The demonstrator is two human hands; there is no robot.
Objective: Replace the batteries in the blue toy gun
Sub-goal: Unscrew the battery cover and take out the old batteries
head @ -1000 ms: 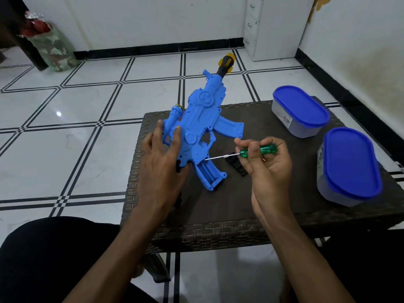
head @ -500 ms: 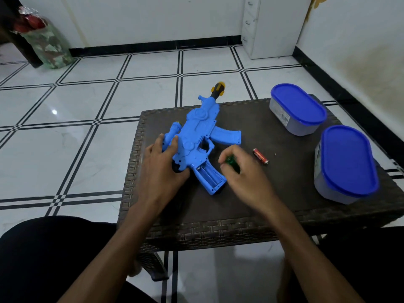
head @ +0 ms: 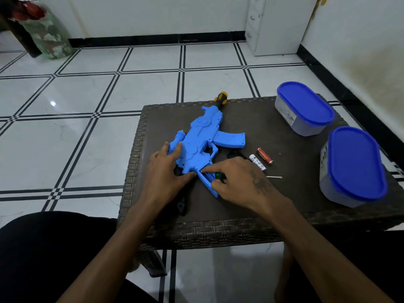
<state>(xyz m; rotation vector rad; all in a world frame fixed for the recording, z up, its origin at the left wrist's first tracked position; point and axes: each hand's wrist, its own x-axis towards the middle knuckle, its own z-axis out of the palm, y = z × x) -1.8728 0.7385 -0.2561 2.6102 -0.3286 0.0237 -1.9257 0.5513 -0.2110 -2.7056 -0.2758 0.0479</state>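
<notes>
The blue toy gun (head: 202, 136) lies flat on the dark wicker table (head: 273, 211), its yellow-tipped barrel pointing away from me. My left hand (head: 166, 173) presses down on the gun's rear and holds it steady. My right hand (head: 238, 182) keeps the green-handled screwdriver (head: 219, 176) tucked in its palm; the thin metal shaft sticks out to the right. Its fingertips rest at the open battery compartment (head: 206, 177) in the gun's grip. A red battery (head: 264, 155) and a white battery (head: 258, 162) lie loose just right of the gun.
A small black cover piece (head: 235, 154) lies beside the batteries, and a tiny screw (head: 280, 153) further right. Two tubs with blue lids (head: 305, 103) (head: 355, 162) stand along the table's right side. The gun's black stock (head: 181, 206) reaches toward the near edge.
The gun went from tilted up to flat on the table. My right hand moved from aiming the screwdriver to the grip compartment. A white battery now lies beside the red one.
</notes>
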